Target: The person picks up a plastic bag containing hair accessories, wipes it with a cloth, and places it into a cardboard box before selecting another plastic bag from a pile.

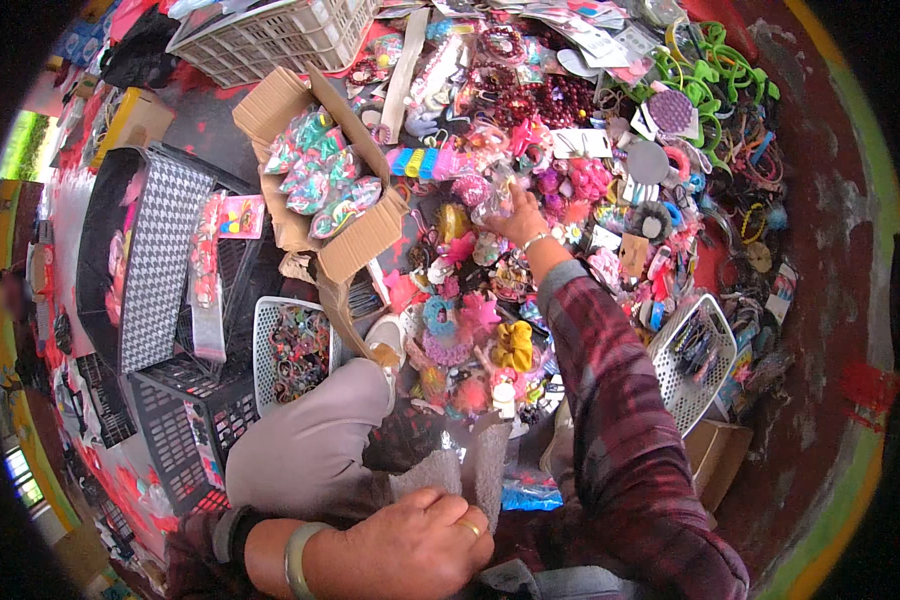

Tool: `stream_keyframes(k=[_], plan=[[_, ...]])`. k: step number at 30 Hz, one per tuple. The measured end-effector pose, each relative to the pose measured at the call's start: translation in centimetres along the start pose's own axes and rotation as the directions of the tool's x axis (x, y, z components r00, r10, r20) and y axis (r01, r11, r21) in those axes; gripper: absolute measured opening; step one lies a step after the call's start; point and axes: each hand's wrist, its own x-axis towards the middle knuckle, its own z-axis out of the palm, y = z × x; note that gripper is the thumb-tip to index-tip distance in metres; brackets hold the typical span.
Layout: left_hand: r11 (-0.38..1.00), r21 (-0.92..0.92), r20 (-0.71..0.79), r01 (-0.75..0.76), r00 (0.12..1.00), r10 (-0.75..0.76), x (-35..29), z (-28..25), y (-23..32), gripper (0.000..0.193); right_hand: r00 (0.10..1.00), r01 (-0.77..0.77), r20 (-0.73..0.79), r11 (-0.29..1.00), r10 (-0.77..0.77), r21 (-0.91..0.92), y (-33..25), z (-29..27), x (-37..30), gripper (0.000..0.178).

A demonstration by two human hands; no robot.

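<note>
My right hand (pixel 520 220) reaches out over a wide heap of hair accessories. Its fingers close on a small clear plastic packet (pixel 492 204), whose contents I cannot make out. Around it lie pink and red hair ties, a purple round hair piece (pixel 671 112) and a yellow scrunchie (pixel 513 346). My left hand (pixel 425 545), with a ring and a bangle, is curled closed near my lap. Just beyond its knuckles stand grey fuzzy strips (pixel 488 465); whatever the fingers hold is hidden.
Left of the heap stands an open cardboard box (pixel 355 255) with bagged colourful items. A white basket (pixel 260 350) of small pieces sits below it, black crates (pixel 175 430) farther left. Another white basket (pixel 725 350) is at right, green headbands (pixel 715 75) beyond, a cream crate (pixel 280 45) far left.
</note>
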Motion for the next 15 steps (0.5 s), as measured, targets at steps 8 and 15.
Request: stream_keyframes(k=[8,15], plan=[[0.981,-0.145,-0.171,0.13,0.973,-0.155,0.2,0.3,-1.5,0.011,0.963,-0.21,0.121,0.95,0.242,-0.23,-1.3,3.7,4.0,0.091],[0.99,-0.104,-0.108,0.094,0.989,-0.105,1.0,-1.1,-2.4,0.013,0.999,0.024,0.023,0.998,-0.023,-0.051,-3.1,4.0,-2.2,0.044]])
